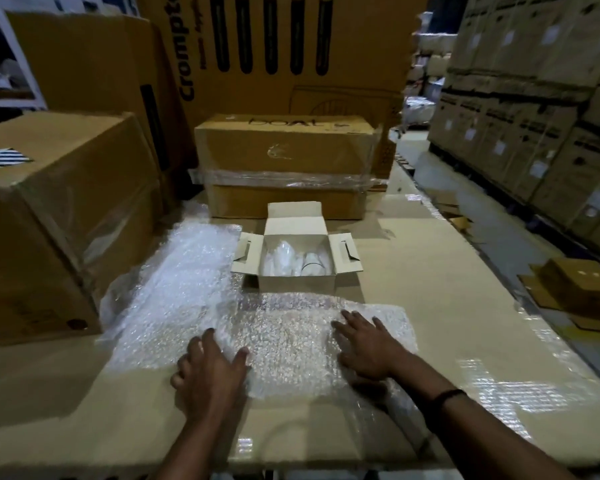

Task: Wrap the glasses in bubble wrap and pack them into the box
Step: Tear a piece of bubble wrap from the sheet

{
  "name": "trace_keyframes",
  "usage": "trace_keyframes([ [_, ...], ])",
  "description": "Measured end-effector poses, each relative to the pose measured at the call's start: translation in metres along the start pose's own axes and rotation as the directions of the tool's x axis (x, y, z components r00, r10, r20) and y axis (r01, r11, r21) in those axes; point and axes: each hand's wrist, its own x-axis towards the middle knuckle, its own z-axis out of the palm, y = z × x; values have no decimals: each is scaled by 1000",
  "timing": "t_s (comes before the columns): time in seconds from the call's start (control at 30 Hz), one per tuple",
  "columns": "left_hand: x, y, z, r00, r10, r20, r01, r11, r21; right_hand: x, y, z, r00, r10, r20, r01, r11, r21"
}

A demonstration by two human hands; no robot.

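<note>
While wrapped glasses point(291, 261) sit inside the open box point(297, 285), the wrap point(291, 334) lies flat at its six o'clock, left hand point(210, 368) and right hand point(368, 344) resting on it, fingers spread, a carton point(284, 150) at the box's twelve o'clock.

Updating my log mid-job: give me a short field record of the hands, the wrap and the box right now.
left hand: flat on bubble wrap sheet, fingers spread
right hand: flat on the same sheet, holding nothing
bubble wrap sheet: spread on cardboard surface, nearer than the box
box: small, white, flaps open
glasses: inside box, some apparently wrapped
spare wrap: heaped left of box
</note>
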Motion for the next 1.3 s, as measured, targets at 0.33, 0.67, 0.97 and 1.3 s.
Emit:
trace_keyframes([
  [0.33,20,-8,-9,1000,25,-3,-25,998,-56,-2,-49,39,991,76,-112,-63,992,109],
  [0.67,28,1,-38,881,-78,467,471,231,-851,0,-55,39,995,48,-92,-30,980,196],
  [0.97,6,11,-27,893,364,264,-26,628,-778,37,-96,-46,894,426,-141,-68,439,896],
  [1.3,-4,2,-5,890,398,224,5,483,-876,45,-75,-58,886,460,50,-245,376,893],
])
